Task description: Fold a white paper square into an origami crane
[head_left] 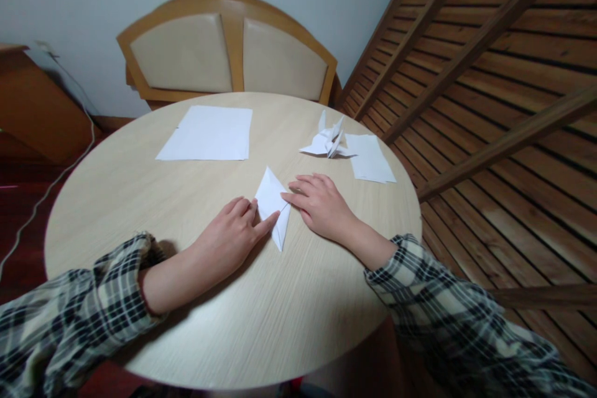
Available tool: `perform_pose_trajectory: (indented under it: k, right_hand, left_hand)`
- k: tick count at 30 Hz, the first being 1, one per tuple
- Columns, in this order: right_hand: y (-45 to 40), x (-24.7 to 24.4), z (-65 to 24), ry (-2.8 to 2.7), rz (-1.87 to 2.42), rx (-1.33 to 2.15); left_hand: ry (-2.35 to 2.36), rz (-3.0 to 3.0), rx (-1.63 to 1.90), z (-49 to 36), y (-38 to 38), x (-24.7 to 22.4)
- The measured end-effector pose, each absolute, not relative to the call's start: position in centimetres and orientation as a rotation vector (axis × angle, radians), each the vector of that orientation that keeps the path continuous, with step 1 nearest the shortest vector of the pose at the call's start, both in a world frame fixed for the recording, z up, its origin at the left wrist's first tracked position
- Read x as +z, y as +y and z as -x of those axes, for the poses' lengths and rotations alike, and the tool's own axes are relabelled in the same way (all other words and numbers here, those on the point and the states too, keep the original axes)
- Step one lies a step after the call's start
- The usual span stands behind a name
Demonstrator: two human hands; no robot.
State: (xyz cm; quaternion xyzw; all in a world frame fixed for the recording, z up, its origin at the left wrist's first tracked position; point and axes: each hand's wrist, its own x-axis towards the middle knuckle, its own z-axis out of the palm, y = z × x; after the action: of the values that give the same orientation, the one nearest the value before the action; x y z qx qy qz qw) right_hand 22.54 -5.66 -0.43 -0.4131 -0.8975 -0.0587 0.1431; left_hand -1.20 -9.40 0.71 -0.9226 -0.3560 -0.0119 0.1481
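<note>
A white folded paper [269, 194], shaped like a long diamond, lies flat on the round wooden table [224, 336]. From the left, my left hand [232, 231] rests on it, with the thumb stretched onto its lower part and the other fingers bent at its left edge. My right hand [321, 204] lies at the paper's right corner, fingers spread, one fingertip touching the fold there. Neither hand lifts the paper. Beyond my right hand stand folded white paper cranes [328, 140].
White sheets [208, 134] lie at the back left of the table. Smaller white sheets [370, 158] lie at the right, beside the cranes. A bench with padded back panels [284, 59] stands behind the table, and a slatted wooden partition [489, 74] rises on the right.
</note>
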Motion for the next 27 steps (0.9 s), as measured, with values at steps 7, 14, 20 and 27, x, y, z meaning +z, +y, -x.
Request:
perform_pose_trajectory:
  k: [7, 14, 20, 27]
  right_hand:
    - [-5.2, -0.7, -22.0, -2.651, 1.115, -0.075]
    - [-4.3, 0.7, -21.9, -2.644, 1.091, 0.187]
    - [-2.4, 2.3, -21.0, -2.724, 1.087, 0.274]
    - [-1.4, 1.4, -20.5, -2.527, 1.102, 0.383]
  left_hand:
    - [-0.988, 2.638, -0.041, 1.2, -9.6, 0.6]
    - [-1.064, 2.738, -0.159, 1.9, -7.4, 0.6]
    - [-1.107, 2.813, -0.391, 2.9, -4.5, 0.9]
    - [-1.148, 2.885, -0.64, 3.2, -2.9, -0.1]
